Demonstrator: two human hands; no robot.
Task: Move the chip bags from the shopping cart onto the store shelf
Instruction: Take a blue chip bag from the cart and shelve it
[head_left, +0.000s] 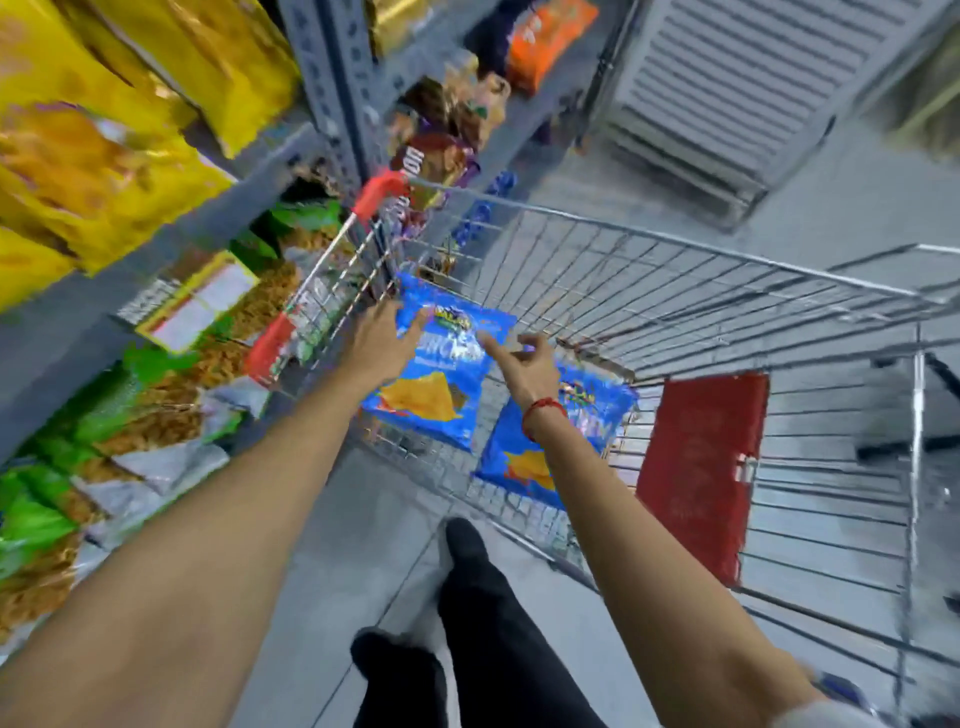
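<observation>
The left hand (382, 340) lies spread on the upper left edge of a blue chip bag (441, 374), and the right hand (519, 364), fingers loosely curled and holding nothing, hovers at its right edge. That bag lies flat in the wire shopping cart (675, 291), long axis from 12 to 6 o'clock, top toward 12. A second blue bag (587, 421) lies beside it at 4 o'clock, and the store shelf (171, 322) with green packets (104, 415) stands at 9 o'clock.
</observation>
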